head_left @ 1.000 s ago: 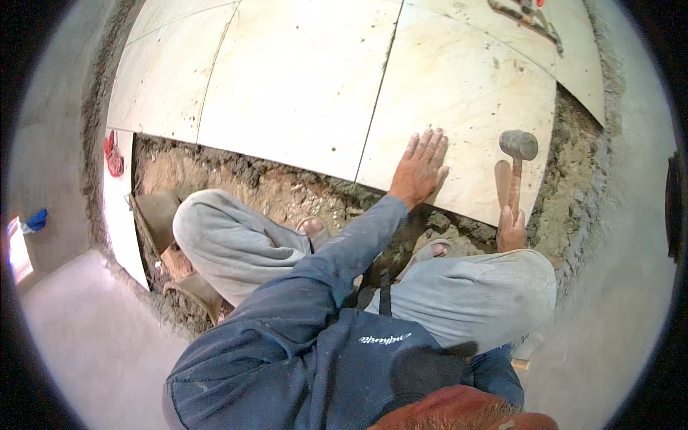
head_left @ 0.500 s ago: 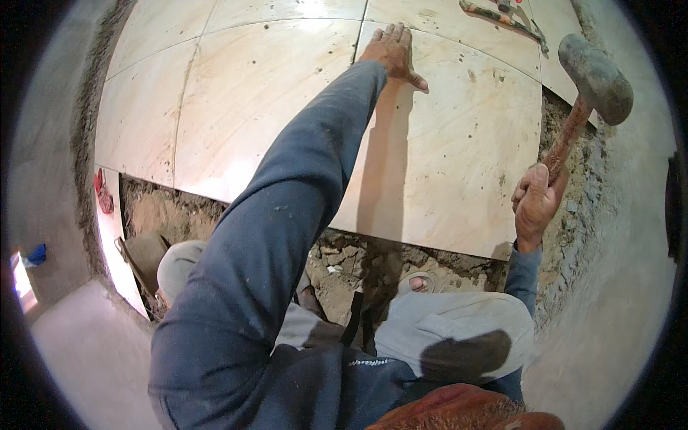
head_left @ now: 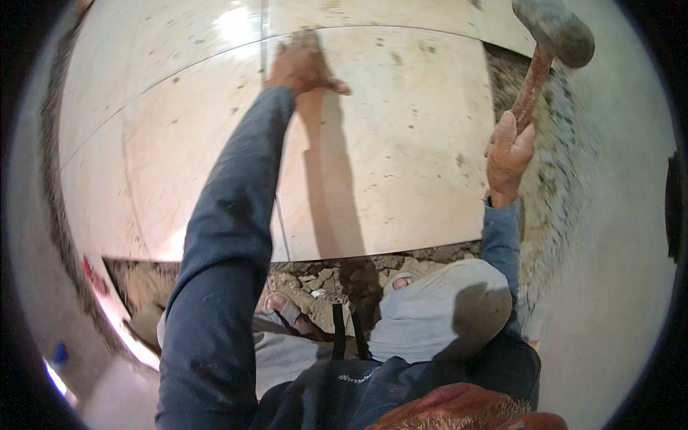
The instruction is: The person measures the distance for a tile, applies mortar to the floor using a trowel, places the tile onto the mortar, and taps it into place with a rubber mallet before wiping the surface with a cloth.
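Observation:
My left hand [head_left: 297, 68] reaches far forward, fingers apart, onto the seam at the upper corner of a large cream, speckled floor tile [head_left: 401, 143], and casts a long shadow across it. At upper right, my right hand [head_left: 509, 154] grips the wooden handle of a rubber mallet [head_left: 555, 32] with a dark grey head, held above the broken edge beside the tiles. The left forearm hides part of the neighbouring tile [head_left: 165, 143]. My bent, grey-trousered legs are below the tile's near edge.
Rubble and dirt [head_left: 322, 283] lie exposed along the near tile edge and in a strip at the right. A red bundle [head_left: 94, 278] rests on a narrow piece at left, near a blue object [head_left: 59, 351]. Smooth grey surfaces [head_left: 609, 251] border both sides.
My left hand has slid forward to the tile's far corner. My right hand has lifted the mallet up and forward. The view has shifted, so the hand tools at top have left it.

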A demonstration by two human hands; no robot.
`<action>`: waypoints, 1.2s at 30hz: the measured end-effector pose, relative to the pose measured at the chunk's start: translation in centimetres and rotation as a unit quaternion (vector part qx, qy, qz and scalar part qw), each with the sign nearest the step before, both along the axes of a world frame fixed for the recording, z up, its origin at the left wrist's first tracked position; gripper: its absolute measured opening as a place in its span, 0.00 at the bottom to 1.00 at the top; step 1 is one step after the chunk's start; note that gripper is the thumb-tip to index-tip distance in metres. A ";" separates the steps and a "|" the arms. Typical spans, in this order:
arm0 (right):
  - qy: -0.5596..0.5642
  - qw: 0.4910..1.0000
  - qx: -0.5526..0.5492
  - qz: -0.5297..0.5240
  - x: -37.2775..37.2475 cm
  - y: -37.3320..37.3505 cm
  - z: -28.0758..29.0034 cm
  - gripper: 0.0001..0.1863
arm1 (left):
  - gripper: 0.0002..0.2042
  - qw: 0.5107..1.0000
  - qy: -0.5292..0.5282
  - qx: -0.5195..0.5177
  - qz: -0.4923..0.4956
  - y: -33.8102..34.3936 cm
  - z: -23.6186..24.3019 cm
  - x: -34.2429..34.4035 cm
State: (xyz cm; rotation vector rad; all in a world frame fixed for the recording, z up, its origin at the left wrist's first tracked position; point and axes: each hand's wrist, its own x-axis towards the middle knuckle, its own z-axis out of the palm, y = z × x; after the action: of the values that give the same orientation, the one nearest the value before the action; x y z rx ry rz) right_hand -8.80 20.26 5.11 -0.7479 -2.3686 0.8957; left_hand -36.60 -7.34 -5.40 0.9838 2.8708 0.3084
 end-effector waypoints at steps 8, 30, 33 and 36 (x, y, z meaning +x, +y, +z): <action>-0.117 0.993 0.002 0.002 0.9 5.6 -1.6 0.25 | 0.78 0.998 -0.007 -0.069 0.006 0.5 1.0 -0.3; -0.067 0.980 -0.172 0.081 12.9 -3.8 -3.5 0.17 | 0.50 0.995 0.028 -0.098 0.002 1.5 -0.3 1.2; -0.106 0.869 -0.483 0.022 14.6 -5.5 -3.1 0.17 | 0.29 0.987 0.048 0.038 -0.150 4.5 -3.0 2.0; -0.045 0.847 -0.529 0.013 14.3 -4.8 -5.2 0.15 | 0.34 0.976 0.070 0.107 -0.176 13.3 -3.3 6.7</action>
State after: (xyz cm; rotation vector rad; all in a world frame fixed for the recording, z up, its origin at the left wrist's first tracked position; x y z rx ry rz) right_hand 5.51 15.42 -0.05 -1.1369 -1.7893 2.2604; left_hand -29.91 5.92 -8.68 1.5841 2.7485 0.5442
